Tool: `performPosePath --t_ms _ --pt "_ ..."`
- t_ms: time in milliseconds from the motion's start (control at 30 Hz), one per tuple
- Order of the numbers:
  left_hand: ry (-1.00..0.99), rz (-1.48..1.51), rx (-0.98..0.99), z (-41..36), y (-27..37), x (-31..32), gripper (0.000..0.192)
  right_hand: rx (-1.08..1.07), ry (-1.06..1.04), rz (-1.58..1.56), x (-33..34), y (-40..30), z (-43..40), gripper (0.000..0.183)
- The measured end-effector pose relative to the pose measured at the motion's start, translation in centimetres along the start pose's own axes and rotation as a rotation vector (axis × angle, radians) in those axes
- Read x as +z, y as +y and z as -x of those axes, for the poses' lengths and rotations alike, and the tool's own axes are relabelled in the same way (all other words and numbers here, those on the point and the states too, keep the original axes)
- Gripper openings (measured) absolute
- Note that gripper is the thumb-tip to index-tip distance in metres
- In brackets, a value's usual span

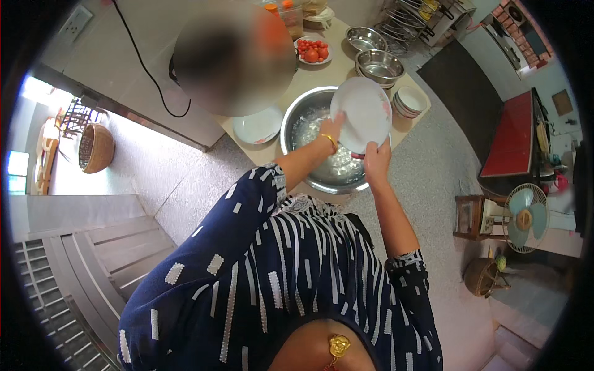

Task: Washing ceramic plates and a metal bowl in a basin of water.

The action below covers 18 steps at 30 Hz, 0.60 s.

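A white plate [359, 111] with pink floral marks is tilted above a steel basin [288, 125] of rippling water. My right hand [377, 160] grips the plate's near edge, with the thumb on the upper face. At the plate's left edge is my left hand [332, 127], a yellow bangle on its wrist. Its blurred fingertips touch the plate, and whether they close around the rim cannot be made out. Another white plate [257, 125] with a floral rim lies on the table left of the basin.
Stacked white bowls [410, 101] stand near the table's right edge. Behind the basin are steel bowls [381, 67] and a plate of tomatoes [313, 52]. A large blurred patch hides the table's back left. A fan [525, 218] stands at the far right.
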<state>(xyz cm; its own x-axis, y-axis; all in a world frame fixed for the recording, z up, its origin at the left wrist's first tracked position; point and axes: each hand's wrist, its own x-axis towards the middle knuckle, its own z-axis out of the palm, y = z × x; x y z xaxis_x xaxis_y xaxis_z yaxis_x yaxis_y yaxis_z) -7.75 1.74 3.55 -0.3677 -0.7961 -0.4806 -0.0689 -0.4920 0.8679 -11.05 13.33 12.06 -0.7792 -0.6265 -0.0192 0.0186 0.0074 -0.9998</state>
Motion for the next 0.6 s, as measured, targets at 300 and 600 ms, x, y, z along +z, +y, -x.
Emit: performPosePath --t_ms 300,600 --pt "-0.346 -1.02 0.54 4.6 -1.4 -2.7 0.017 -0.225 0.013 0.687 -0.9 5.9 -2.1 0.031" --pt "-0.488 -1.631 0.637 5.4 -3.2 -7.3 0.051 0.376 -0.121 0.464 -2.0 15.6 -2.5 0.032"
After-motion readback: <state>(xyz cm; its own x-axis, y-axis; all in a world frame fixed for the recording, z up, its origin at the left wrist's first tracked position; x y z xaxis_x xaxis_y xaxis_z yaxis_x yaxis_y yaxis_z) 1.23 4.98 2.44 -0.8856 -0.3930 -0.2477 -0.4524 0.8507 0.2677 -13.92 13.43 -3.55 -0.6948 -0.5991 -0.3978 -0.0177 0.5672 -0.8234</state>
